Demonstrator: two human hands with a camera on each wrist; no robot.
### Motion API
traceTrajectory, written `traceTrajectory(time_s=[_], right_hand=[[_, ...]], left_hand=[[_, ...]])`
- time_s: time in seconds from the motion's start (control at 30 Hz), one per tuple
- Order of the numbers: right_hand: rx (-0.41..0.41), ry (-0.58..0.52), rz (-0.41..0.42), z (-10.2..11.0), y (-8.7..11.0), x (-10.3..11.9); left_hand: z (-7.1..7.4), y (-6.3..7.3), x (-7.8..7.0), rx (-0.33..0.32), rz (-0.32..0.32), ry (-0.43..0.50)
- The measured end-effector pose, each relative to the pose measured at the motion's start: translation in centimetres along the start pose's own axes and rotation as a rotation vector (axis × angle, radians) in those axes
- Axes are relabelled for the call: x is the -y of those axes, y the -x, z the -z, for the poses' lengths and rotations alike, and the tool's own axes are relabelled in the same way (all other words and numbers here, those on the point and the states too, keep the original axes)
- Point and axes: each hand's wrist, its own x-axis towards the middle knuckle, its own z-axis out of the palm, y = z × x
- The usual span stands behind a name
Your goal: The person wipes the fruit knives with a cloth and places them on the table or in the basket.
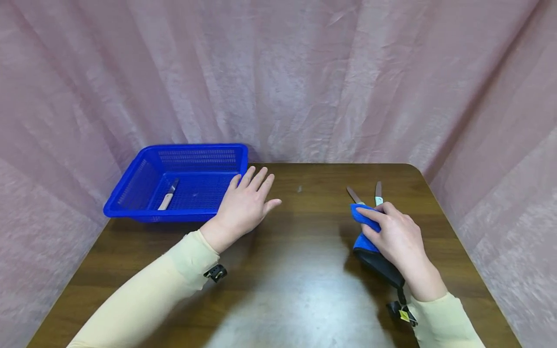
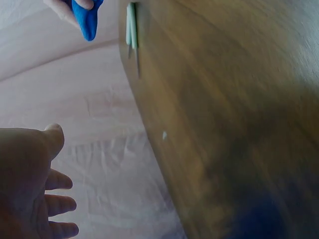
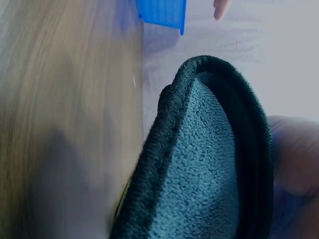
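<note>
My right hand pinches a blue cloth pouch between thumb and fingers, above the right side of the table. In the right wrist view the pouch shows a black-bound edge and a fuzzy inner face. Just beyond that hand lie two small knives, one blade angled left and the other knife pointing away; pale green handles show in the left wrist view. With fingers spread, my left hand hovers at the right edge of the blue basket, holding nothing.
Inside the basket lies a knife with a pale handle. A small whitish speck marks the brown wooden table. Pink curtains hang close behind the table's far edge and along its sides.
</note>
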Motion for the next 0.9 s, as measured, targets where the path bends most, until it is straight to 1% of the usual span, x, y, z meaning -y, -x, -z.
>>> traceTrajectory(time_s=[0.2,0.37,0.63,0.73,0.9], right_hand=[[-0.006,-0.003,-0.025,0.1,0.3,-0.4],[0.008,0.004,-0.060,0.5,0.9,-1.1],[0.035,0.022,-0.093,0.7,1.3,-2.1],[0.030,0.026,-0.100,0.6,1.5,-2.4],[0.020,0.033,-0.116,0.7,2.0,-3.0]], left_hand=[[-0.6,-0.2,-1.6,0.016,-0.014,0.004],[-1.4,-0.4,-3.6,0.027,-0.035,0.032],[-2.4,-0.9,-6.8,0.085,-0.057,0.072],[-2.6,-1.1,-7.9,0.104,-0.075,0.072],[-3.2,-1.4,-9.4,0.160,-0.091,0.066]])
